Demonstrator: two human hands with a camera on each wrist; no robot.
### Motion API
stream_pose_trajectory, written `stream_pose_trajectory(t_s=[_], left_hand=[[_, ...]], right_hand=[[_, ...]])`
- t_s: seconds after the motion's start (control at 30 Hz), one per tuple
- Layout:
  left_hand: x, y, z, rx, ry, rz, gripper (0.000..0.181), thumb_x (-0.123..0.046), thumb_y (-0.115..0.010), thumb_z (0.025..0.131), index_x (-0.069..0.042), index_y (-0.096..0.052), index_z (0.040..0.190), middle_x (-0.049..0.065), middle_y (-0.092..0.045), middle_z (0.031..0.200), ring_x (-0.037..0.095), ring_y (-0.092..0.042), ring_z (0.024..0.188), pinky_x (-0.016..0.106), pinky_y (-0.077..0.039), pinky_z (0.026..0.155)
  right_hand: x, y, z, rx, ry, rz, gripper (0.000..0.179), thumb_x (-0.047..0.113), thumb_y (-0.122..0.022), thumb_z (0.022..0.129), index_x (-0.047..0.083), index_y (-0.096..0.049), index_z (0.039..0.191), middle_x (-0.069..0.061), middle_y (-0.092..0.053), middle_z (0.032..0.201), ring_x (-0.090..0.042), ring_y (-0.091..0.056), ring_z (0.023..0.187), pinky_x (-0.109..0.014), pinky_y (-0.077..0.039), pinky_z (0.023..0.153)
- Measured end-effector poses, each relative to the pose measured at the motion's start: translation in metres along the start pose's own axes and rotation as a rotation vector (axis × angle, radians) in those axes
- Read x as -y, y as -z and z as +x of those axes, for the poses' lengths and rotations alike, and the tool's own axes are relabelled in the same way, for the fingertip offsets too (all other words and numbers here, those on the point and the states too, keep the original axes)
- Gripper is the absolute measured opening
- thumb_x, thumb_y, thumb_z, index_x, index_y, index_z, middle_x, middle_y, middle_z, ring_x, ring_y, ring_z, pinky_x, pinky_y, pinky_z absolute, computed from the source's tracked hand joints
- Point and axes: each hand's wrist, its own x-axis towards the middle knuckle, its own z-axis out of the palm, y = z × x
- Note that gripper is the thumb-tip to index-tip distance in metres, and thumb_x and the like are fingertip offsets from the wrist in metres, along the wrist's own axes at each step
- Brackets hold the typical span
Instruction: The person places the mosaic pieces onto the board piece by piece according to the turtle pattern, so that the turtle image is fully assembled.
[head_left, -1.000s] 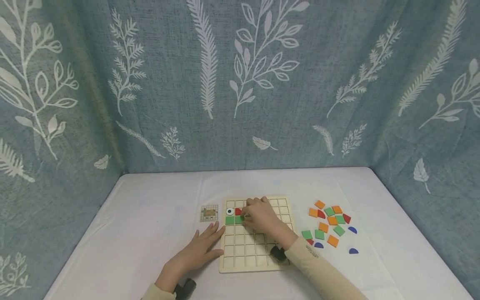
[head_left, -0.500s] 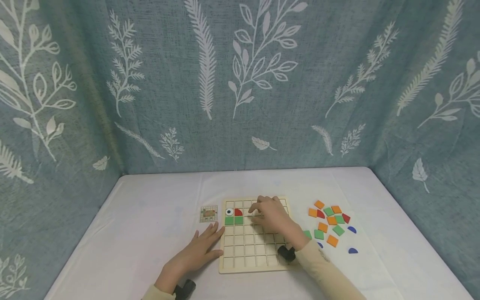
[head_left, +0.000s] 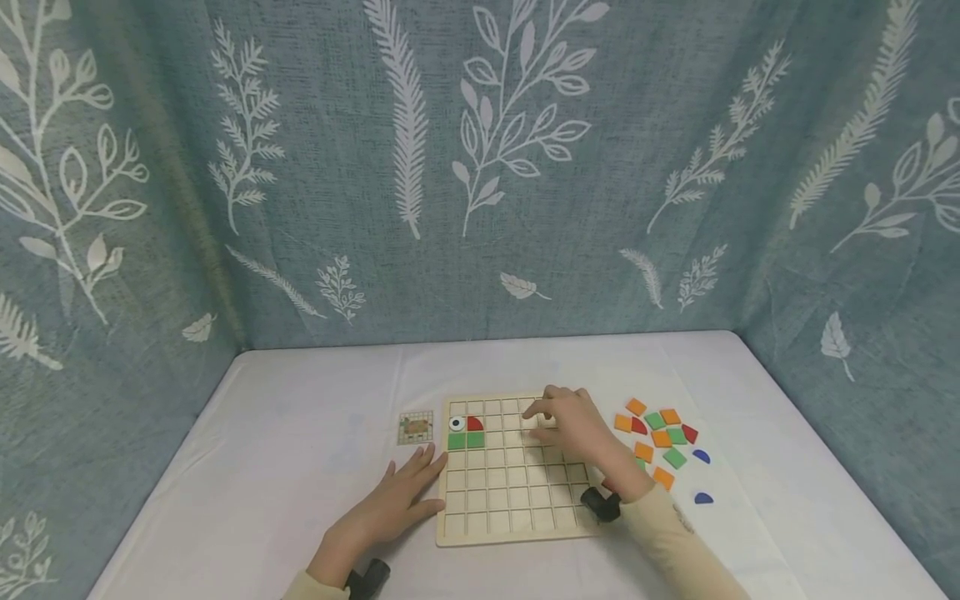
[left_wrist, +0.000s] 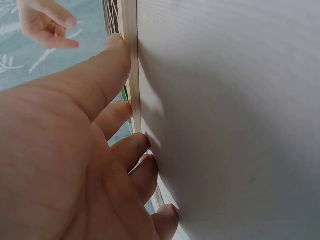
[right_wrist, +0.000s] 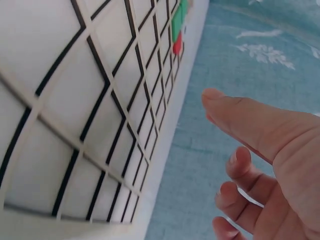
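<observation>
A wooden grid board [head_left: 498, 500] lies on the white table. At its upper left sit a round eye tile [head_left: 457, 424], a red quarter-circle tile [head_left: 475, 423] and two green square tiles [head_left: 457, 440]. My left hand [head_left: 397, 498] rests flat at the board's left edge; in the left wrist view its thumb and fingertips touch the wooden rim [left_wrist: 133, 65]. My right hand [head_left: 573, 423] hovers over the board's upper right, fingers loosely bent and holding nothing. The right wrist view shows a gap between its thumb [right_wrist: 235, 110] and the other fingers.
Right of the board lie loose tiles: orange squares [head_left: 662, 478], green squares [head_left: 675, 458], red quarter circles [head_left: 690, 433] and blue half circles [head_left: 702, 498]. The right forearm covers some of them. A small pattern card [head_left: 416, 427] lies left of the board. A patterned curtain [head_left: 420, 283] stands behind.
My right hand has left the red quarter-circle tile and moved right across the board, uncovering the tiles at the upper left. My left hand stays at the board's edge.
</observation>
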Motion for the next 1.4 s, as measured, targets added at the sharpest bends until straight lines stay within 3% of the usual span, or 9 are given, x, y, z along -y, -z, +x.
stream_pose_trajectory(t_s=[0.4, 0.67, 0.97, 1.4], left_hand=[[0.0, -0.001, 0.001, -0.004, 0.017, -0.003, 0.067, -0.042, -0.057, 0.088, -0.009, -0.036, 0.143, 0.016, -0.024, 0.151, 0.035, -0.015, 0.141, 0.061, -0.003, 0.111], [0.001, -0.004, 0.001, -0.016, 0.033, 0.023, 0.068, -0.043, -0.057, 0.087, -0.011, -0.037, 0.143, 0.015, -0.025, 0.151, 0.034, -0.016, 0.141, 0.061, -0.004, 0.111], [0.003, -0.004, 0.002, -0.018, 0.024, 0.032, 0.067, -0.042, -0.057, 0.087, -0.011, -0.037, 0.143, 0.016, -0.026, 0.151, 0.035, -0.016, 0.141, 0.062, -0.005, 0.111], [0.002, -0.003, 0.002, -0.014, 0.021, 0.027, 0.067, -0.042, -0.057, 0.088, -0.01, -0.037, 0.142, 0.016, -0.026, 0.151, 0.035, -0.016, 0.141, 0.062, -0.005, 0.11]], right_hand=[[-0.017, 0.013, -0.02, -0.008, -0.015, -0.004, 0.022, 0.023, -0.074, 0.079, 0.018, -0.072, 0.1, 0.006, -0.048, 0.075, -0.007, -0.036, 0.062, -0.027, -0.024, 0.065], [-0.03, 0.013, -0.036, -0.026, -0.027, -0.029, 0.021, 0.024, -0.076, 0.077, 0.019, -0.074, 0.096, 0.006, -0.049, 0.073, -0.005, -0.038, 0.061, -0.026, -0.026, 0.065], [-0.043, 0.014, -0.053, -0.007, -0.063, 0.007, 0.015, 0.022, -0.073, 0.08, 0.019, -0.074, 0.095, 0.008, -0.047, 0.073, -0.005, -0.034, 0.06, -0.021, -0.028, 0.059], [-0.061, 0.017, -0.077, 0.037, -0.116, -0.018, 0.017, 0.024, -0.077, 0.076, 0.017, -0.074, 0.092, 0.008, -0.046, 0.07, -0.004, -0.035, 0.059, -0.021, -0.029, 0.058]])
